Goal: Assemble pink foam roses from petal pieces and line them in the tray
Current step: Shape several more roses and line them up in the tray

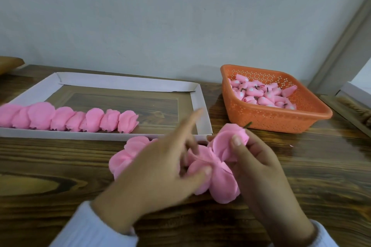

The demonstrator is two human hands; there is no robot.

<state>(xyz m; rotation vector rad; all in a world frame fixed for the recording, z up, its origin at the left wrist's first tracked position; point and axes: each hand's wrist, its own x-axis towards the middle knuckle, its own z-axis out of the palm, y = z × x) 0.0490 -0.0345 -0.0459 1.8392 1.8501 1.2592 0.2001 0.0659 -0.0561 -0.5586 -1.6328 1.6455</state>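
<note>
These pieces weigh almost nothing and are soft, thin foam: they crease under a nail, spring back when released, and would tear if I tugged a lobe, so I judge the safe places to hold are the firm core of the flower and the base of a lobe near the centre, never the outer edge. My right hand [259, 168] grips the half-made rose [228, 136] just above the wooden table [321, 166], thumb across its front and the other fingers curled behind it, closed snugly round the wrapped petals; its short green stem [248, 124] pokes out toward the orange basket [281, 120] of rose buds [261, 96]. Below it, touching it, hangs the open petal piece [216, 180]. My left hand [158, 168] has its index finger splayed straight up and blurred, while the thumb tip lies on one lobe and the bent middle fingers meet the foam at the centre fold, which I read as a light pinch, though the blur keeps me from being sure. More loose petal pieces [126, 156] lie beneath that hand. The finished roses [70, 120] stand in a touching row along the near side of the white cardboard tray [198, 106], just beyond my hands.
</note>
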